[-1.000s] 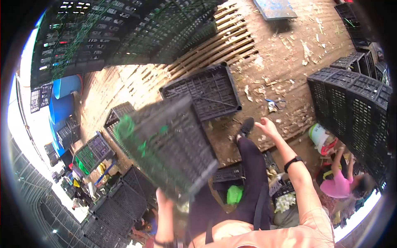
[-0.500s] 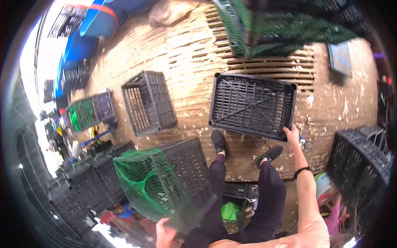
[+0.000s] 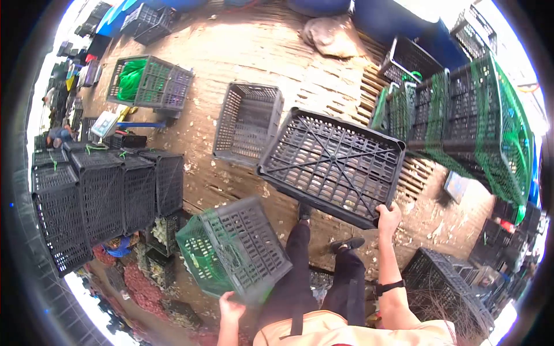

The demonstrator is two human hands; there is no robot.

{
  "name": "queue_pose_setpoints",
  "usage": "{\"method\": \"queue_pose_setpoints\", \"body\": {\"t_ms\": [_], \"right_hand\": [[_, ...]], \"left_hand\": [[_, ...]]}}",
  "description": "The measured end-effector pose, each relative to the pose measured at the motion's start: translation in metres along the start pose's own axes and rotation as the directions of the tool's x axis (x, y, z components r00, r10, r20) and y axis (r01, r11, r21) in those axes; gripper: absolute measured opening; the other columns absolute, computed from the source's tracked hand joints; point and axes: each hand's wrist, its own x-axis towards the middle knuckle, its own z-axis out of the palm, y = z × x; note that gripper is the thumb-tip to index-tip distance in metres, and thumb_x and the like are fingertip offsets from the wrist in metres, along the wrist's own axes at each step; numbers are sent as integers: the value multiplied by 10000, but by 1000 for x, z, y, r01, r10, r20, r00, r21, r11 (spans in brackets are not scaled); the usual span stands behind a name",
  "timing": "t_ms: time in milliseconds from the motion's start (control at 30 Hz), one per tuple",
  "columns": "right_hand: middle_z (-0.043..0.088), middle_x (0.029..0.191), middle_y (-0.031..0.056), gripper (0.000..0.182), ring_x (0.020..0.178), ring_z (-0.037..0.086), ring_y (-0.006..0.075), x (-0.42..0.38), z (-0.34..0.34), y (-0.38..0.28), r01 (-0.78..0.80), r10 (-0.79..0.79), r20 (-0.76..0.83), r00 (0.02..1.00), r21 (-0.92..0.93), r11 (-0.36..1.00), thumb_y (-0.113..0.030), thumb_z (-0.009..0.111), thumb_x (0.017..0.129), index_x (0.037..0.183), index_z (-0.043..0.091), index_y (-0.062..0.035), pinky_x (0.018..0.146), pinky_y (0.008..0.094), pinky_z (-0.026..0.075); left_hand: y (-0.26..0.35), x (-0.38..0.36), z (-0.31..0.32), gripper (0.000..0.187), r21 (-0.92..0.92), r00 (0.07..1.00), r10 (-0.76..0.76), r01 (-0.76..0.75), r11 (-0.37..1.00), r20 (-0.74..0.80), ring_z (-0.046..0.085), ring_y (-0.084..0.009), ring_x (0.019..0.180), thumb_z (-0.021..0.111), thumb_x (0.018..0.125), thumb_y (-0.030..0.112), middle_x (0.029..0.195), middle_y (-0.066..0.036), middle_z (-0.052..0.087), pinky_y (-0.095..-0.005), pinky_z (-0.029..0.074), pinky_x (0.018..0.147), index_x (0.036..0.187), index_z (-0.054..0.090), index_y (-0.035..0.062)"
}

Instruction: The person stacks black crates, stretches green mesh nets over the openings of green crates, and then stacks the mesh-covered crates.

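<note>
A black plastic crate [image 3: 332, 158], its bottom side facing me, is gripped at its near right corner by my right hand [image 3: 389, 219], fingers wrapped over the rim. Closer in on the left, a second dark crate [image 3: 248, 248] lies tilted with green netting [image 3: 199, 259] over its open side. My left hand [image 3: 232, 311] is curled at the lower edge of that netted crate; exactly where the fingers grip is hard to see. Just beyond the crate in my right hand stands an open crate [image 3: 248, 124].
Stacked dark crates [image 3: 127, 190] line the left, and a green-netted stack [image 3: 456, 112] rises on the right. A crate holding green netting [image 3: 147, 83] sits farther left. A pale sack [image 3: 332, 36] lies at the back. Slatted wooden flooring [image 3: 190, 121] carries scattered scraps.
My view has turned to the right, so surroundings shift leftward. The crate in my right hand looks more tilted and nearer. Both hands keep their places on the crates.
</note>
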Motion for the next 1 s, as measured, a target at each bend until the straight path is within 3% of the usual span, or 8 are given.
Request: {"method": "queue_pose_setpoints", "body": {"t_ms": [200, 367, 600, 633, 700, 800, 933, 1000], "right_hand": [[518, 628, 3, 140, 516, 416, 83, -17, 83, -133, -4, -47, 161, 986, 305, 952, -103, 638, 681, 746, 541, -26, 493, 258, 372], [582, 720, 142, 290, 692, 576, 331, -16, 195, -222, 116, -114, 34, 993, -74, 990, -304, 639, 633, 716, 549, -42, 634, 428, 448], [525, 967, 162, 279, 890, 528, 354, -43, 298, -266, 313, -286, 140, 948, -239, 919, -230, 557, 724, 908, 527, -21, 798, 439, 455], [579, 899, 164, 255, 858, 571, 335, -47, 313, -264, 320, -257, 316, 913, -167, 933, -225, 523, 746, 895, 567, -22, 769, 426, 471], [632, 880, 169, 231, 861, 608, 257, -78, 300, -287, 329, -291, 791, 539, 120, 937, -219, 539, 766, 849, 646, -31, 792, 390, 474], [655, 896, 120, 255, 814, 626, 213, -128, 285, -294, 340, -466, 874, 140, 399, 851, -234, 568, 800, 942, 651, -39, 745, 343, 491], [651, 886, 147, 277, 846, 622, 250, -123, 240, -259, 347, -362, 928, 93, 311, 885, -244, 541, 800, 958, 631, -35, 764, 362, 478], [639, 885, 173, 321, 831, 620, 285, -92, 200, -217, 394, -283, 928, 244, 172, 903, -288, 530, 777, 939, 630, -30, 754, 385, 474]], "left_hand": [[6, 21, -31, 292, -274, 998, -33, 18, 961, -53, 542, -293, 916, 569, 722, 131, 983, -148, 572, -416, 439, 869, 971, 515, -12], [9, 18, -39, 127, -296, 999, -44, 37, 955, -16, 576, -248, 799, 526, 724, 122, 820, -74, 609, -384, 473, 779, 826, 570, 58], [2, 13, -46, 153, -348, 993, -106, 79, 934, -59, 597, -247, 819, 546, 718, 98, 856, -90, 618, -383, 517, 691, 865, 569, 60], [-4, 31, -63, 279, -359, 998, -43, 27, 933, -35, 548, -322, 943, 561, 702, 117, 998, -146, 568, -455, 446, 850, 959, 513, 17], [-2, 38, -65, 273, -313, 999, -44, 37, 949, -15, 547, -320, 942, 557, 705, 112, 994, -139, 572, -446, 443, 857, 957, 518, 15], [4, 29, -42, 259, -223, 998, -47, 37, 974, -41, 550, -308, 931, 550, 709, 99, 985, -128, 588, -426, 433, 873, 952, 535, 9], [18, 9, 1, 260, -202, 998, -43, 34, 979, -37, 556, -295, 918, 552, 715, 89, 984, -130, 595, -414, 464, 825, 959, 538, 1], [22, 0, 20, 263, -171, 999, -47, 45, 984, -12, 558, -292, 915, 552, 717, 84, 986, -131, 595, -409, 476, 807, 965, 537, -3]]}}
